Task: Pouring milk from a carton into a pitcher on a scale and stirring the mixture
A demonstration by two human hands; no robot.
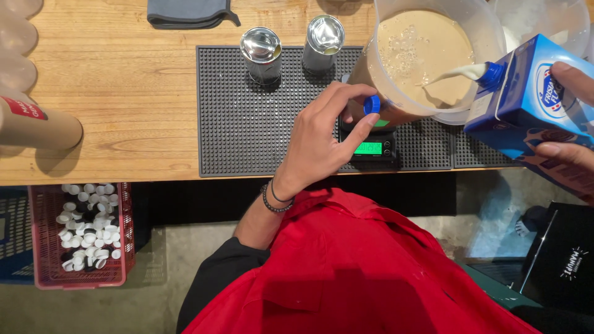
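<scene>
At the left edge of the wooden surface (124,93) lies a brown paper-wrapped roll (40,127), and below that edge, on the floor, a red crate (127,247) holds black and white bottle caps (86,226). A folded grey cloth (189,12) sits at the far edge. A black rubber mat (247,124) covers the middle of the surface toward its near edge, and two shiny metal cans (261,52) stand upright side by side at the mat's far edge.

The left hand (322,139) hovers over the mat's near edge, its fingers curled narrow and pinching a small blue cap (372,104) between thumb and fingertips. Just beside it a small black scale (371,148) with a lit green display sits at the near edge of the mat, and a clear plastic pitcher (433,59) stands on it, well filled with a frothy tan liquid (421,55).

At the right edge, the right hand (566,117) is wrapped around a blue and white milk carton (526,99), which it holds tilted so that a thin white stream runs from the spout into the pitcher.

To do this pour well, the carton's spout should stay over the middle of the pitcher's mouth and the tilt should stay shallow, so the stream remains thin and the scale reading can be followed. The left hand is best kept clear of the pitcher and the scale plate, since any touch would likely disturb the weight shown. Easing the carton back gradually as the level nears the rim should avoid splashing onto the mat.
</scene>
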